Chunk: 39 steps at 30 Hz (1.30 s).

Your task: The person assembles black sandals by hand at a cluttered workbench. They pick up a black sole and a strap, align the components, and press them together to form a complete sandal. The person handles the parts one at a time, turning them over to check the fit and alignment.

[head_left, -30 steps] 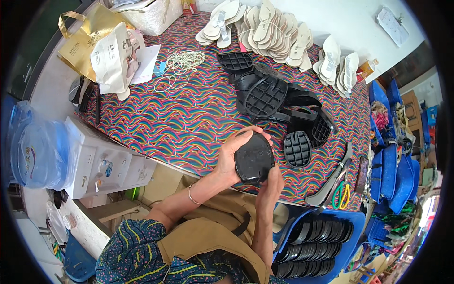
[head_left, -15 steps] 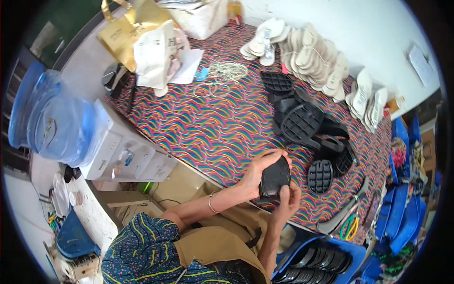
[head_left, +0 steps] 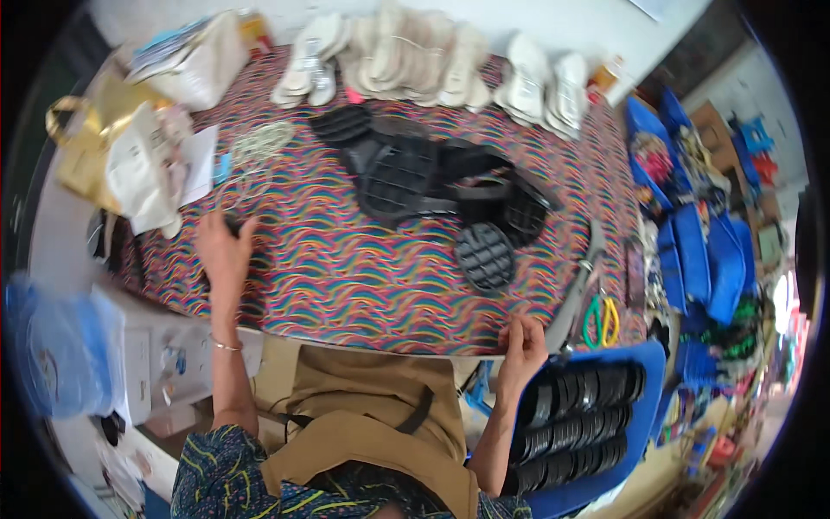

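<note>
On the near left part of the table (head_left: 346,285), which is covered in a wavy multicoloured cloth, the left hand (head_left: 223,246) lies flat with the fingers spread and reaching toward the far left; a small dark object shows just at its fingertips, too blurred to identify, and I cannot tell whether the hand grips it. A thin bracelet (head_left: 226,346) sits on that wrist. At the near right edge of the table the right hand (head_left: 521,339) is loosely curled, fingers bent inward, holding nothing that can be seen. Just to its near right stands a blue crate (head_left: 644,415) filled with rows of black soles. A single black sole (head_left: 485,256) with a gridded tread lies on the cloth a little beyond the right hand, apart from it, and touches the near edge of a pile of black soles (head_left: 415,177) in the middle of the table. Along the far edge runs a row of white insoles (head_left: 432,56). At the far left sit a gold bag (head_left: 82,156) and white paper bags (head_left: 143,177), with a coil of pale cord (head_left: 264,138) beside them. Green-handled scissors (head_left: 598,322) lie at the right edge.
</note>
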Each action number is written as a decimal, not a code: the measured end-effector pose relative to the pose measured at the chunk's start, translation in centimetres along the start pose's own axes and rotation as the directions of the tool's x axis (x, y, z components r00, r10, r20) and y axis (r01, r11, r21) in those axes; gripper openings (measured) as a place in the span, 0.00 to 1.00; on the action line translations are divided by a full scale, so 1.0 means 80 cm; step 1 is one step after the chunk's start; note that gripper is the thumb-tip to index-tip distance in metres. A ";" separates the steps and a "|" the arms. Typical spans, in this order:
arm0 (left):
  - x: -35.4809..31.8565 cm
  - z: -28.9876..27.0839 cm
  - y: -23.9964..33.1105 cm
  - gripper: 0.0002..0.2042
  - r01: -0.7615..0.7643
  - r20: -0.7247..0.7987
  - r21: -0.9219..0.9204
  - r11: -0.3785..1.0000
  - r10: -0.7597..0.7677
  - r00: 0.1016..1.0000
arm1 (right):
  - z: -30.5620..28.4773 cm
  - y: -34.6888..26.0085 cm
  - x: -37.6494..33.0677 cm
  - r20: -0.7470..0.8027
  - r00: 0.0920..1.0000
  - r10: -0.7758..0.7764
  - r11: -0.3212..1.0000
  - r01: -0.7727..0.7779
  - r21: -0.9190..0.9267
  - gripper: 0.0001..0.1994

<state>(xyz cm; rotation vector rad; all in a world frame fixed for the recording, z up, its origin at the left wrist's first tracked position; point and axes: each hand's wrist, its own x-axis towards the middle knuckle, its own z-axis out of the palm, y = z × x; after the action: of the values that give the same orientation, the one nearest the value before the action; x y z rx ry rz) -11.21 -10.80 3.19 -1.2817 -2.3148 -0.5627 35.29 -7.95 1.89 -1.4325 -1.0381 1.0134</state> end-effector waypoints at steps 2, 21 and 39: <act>-0.014 0.024 -0.016 0.32 0.058 0.060 0.145 0.988 -0.067 0.996 | -0.019 0.002 0.017 -0.096 0.992 -0.084 0.994 0.076 -0.075 0.04; -0.043 -0.018 0.152 0.10 -0.060 -0.051 -0.683 0.728 0.034 0.998 | -0.120 0.023 0.127 -0.068 0.745 -0.663 0.216 0.103 -0.971 0.02; -0.099 -0.085 0.326 0.13 0.725 0.492 -0.686 -0.060 0.697 0.522 | 0.033 -0.034 -0.067 0.259 0.961 0.096 0.860 -0.212 0.465 0.06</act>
<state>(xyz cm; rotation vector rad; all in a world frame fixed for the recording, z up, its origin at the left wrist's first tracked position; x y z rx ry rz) 16.21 -7.15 8.07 -2.7699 -2.1758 -2.8646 31.13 -12.26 4.61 -1.0034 -0.7511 1.4682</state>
